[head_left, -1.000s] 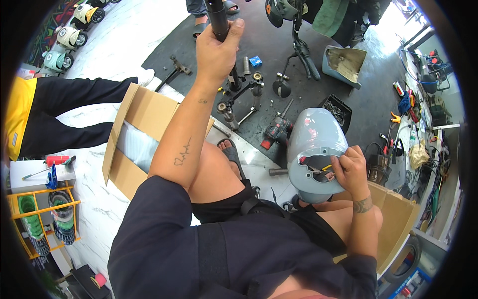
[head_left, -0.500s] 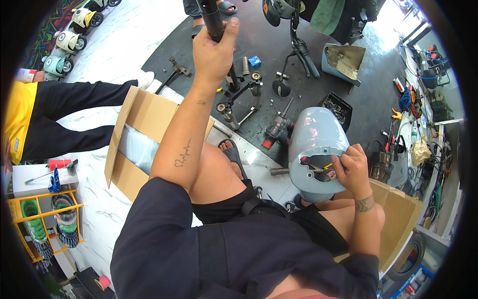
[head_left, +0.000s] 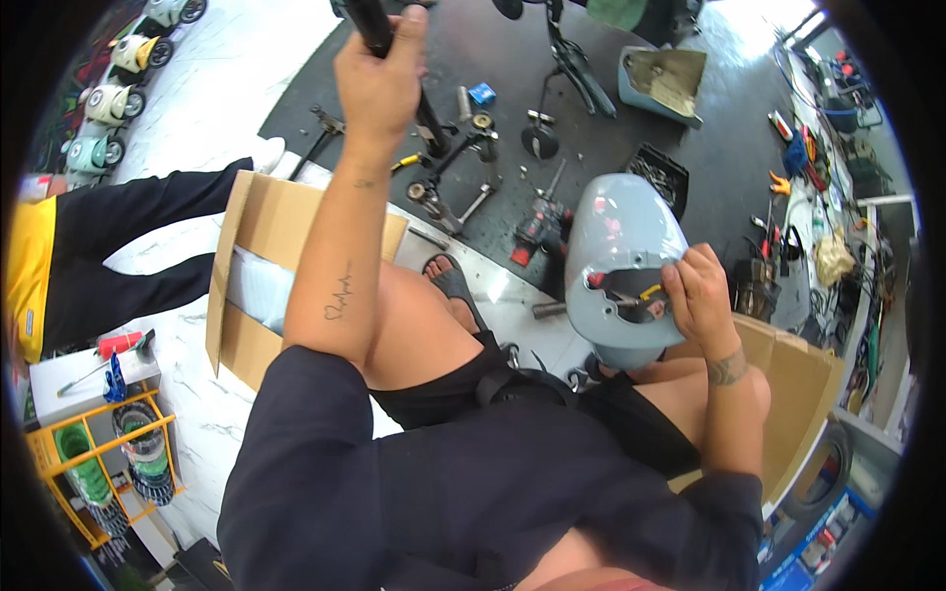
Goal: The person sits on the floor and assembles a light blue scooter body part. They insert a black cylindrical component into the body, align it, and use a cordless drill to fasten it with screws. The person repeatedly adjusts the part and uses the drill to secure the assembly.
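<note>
Black tube (head_left: 369, 28) and left hand (head_left: 374, 89): shifted further left over the dark mat (head_left: 335, 94); grey shell (head_left: 619, 222) little changed beside the right knee.
Hands: well apart; left wrapped round the tube, right hand (head_left: 702, 295) pinching the rim of the shell's opening, so both pieces remain under control. Ahead: metal linkage (head_left: 486, 148), its join to the tube not discernible; red-and-black power tool (head_left: 537, 227), close beside the shell; black bin (head_left: 686, 192) of small parts. Obstructions: left forearm (head_left: 340, 266) partly hiding an open cardboard box (head_left: 281, 209).
</note>
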### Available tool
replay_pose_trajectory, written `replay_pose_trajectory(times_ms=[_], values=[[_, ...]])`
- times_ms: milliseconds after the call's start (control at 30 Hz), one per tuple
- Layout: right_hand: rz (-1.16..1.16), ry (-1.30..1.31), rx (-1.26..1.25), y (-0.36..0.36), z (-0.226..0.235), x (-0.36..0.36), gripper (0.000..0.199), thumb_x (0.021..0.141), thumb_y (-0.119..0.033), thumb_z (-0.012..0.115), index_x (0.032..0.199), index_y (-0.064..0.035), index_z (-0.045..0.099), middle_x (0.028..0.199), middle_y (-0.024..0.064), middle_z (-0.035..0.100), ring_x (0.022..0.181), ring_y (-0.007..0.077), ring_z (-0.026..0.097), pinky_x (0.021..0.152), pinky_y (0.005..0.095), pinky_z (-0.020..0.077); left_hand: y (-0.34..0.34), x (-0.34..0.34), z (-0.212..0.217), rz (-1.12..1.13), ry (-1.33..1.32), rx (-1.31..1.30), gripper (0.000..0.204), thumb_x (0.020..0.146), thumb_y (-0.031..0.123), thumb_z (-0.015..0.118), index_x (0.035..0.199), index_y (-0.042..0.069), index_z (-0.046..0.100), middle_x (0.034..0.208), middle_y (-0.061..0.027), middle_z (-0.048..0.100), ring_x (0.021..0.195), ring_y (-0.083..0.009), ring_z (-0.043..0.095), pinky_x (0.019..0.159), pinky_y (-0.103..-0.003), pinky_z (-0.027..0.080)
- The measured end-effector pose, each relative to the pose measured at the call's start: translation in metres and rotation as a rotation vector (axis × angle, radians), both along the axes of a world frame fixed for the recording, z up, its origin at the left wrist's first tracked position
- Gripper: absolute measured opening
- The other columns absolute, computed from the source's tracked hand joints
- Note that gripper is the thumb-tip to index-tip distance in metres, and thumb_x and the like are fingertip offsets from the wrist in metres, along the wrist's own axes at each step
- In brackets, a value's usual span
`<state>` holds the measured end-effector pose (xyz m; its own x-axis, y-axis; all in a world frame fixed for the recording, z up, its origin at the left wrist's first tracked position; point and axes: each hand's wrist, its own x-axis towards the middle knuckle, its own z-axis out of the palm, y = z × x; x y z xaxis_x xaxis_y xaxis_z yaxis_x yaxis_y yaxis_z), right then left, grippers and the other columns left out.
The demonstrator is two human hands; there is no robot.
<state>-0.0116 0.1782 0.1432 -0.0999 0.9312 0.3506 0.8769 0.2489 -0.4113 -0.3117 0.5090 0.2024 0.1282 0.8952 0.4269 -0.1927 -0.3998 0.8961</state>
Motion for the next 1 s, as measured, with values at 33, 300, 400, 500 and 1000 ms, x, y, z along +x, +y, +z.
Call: replay_pose_trajectory(times_ms=[33,300,400,500,1000], values=[[0.003,0.014,-0.015,0.0,-0.001,0.001,0.03,0.105,-0.01,0.065,0.076,-0.0026,0.06,0.072,0.0131,0.051,0.072,0.0347,0.05,0.068,0.0465,0.0421,-0.002,0.001,0.0,0.064,0.07,-0.01,0.028,0.106,0.03,0.078,0.1,0.004,0.071,0.072,0.0026,0.06,0.062,-0.0072,0.055,0.059,-0.026,0.047],[0.007,0.13,-0.029,-0.001,-0.002,0.007,0.03,0.111,-0.016,0.059,0.084,-0.0033,0.065,0.076,0.0112,0.061,0.076,0.0352,0.056,0.073,0.0441,0.0467,-0.009,0.004,0.007,0.065,0.135,0.055,0.035,0.111,0.027,0.07,0.082,0.009,0.066,0.068,0.0045,0.054,0.06,-0.0069,0.05,0.058,-0.026,0.04],[-0.048,0.147,-0.042,-0.002,-0.003,0.013,0.031,0.111,-0.02,0.06,0.086,-0.0031,0.066,0.076,0.0119,0.063,0.076,0.0349,0.058,0.071,0.0429,0.0481,-0.006,0.002,0.004,0.051,0.101,0.045,0.035,0.112,0.026,0.068,0.081,0.009,0.066,0.07,0.0035,0.056,0.06,-0.0073,0.05,0.058,-0.026,0.039],[-0.247,0.242,-0.13,-0.005,0.002,0.029,0.037,0.113,-0.028,0.06,0.088,-0.0018,0.067,0.072,0.0121,0.065,0.067,0.0283,0.061,0.065,0.0377,0.0482,0.001,-0.001,-0.002,0.026,0.099,0.053,0.035,0.111,0.026,0.068,0.081,0.01,0.065,0.069,0.0031,0.055,0.059,-0.0076,0.05,0.058,-0.026,0.038],[-0.584,0.711,0.271,-0.017,0.102,0.188,0.051,0.117,-0.046,0.056,0.104,0.0002,0.074,0.08,0.0025,0.07,0.078,0.0109,0.063,0.08,0.0247,0.0493,0.015,-0.006,-0.008,-0.028,0.005,-0.04,0.022,0.103,0.024,0.081,0.104,0.003,0.072,0.082,0.0016,0.068,0.067,-0.0073,0.061,0.061,-0.025,0.047]])
